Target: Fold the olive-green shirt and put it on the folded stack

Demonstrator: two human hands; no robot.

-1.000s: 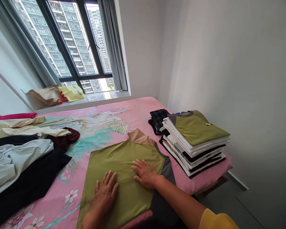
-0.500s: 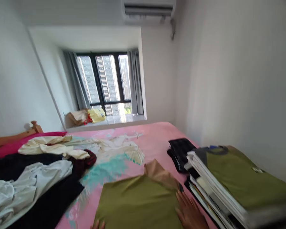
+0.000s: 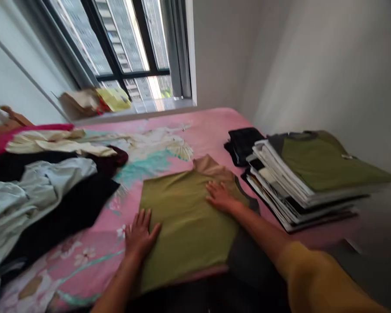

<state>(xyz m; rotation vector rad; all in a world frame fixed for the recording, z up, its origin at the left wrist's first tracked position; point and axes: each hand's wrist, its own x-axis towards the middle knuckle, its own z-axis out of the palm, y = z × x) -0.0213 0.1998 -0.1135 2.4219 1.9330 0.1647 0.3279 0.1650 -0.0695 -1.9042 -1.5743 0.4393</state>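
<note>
An olive-green T-shirt [image 3: 182, 221] lies spread on the bed in front of me, with a brown part at its far edge and dark grey along its right side. My left hand [image 3: 140, 232] rests on its left edge, fingers spread. Farther up, near the brown part, my right hand [image 3: 220, 195] lies flat on the cloth. Neither hand grips anything. To the right rises a stack of folded clothes [image 3: 280, 182], topped by another folded olive shirt [image 3: 326, 161].
Loose clothes lie heaped on the left: a white garment [image 3: 52, 182], a black one [image 3: 74, 213] and a cream one [image 3: 58, 142]. Folded black clothing [image 3: 246, 141] sits behind the stack. The pink bedsheet [image 3: 211, 126] reaches toward the windowsill [image 3: 163, 104], where bags [image 3: 114, 99] stand.
My view has tilted down, showing more of the bed and both forearms. My right hand has moved from the shirt's right edge up and inward onto it; my left hand now shows fully on the left edge.
</note>
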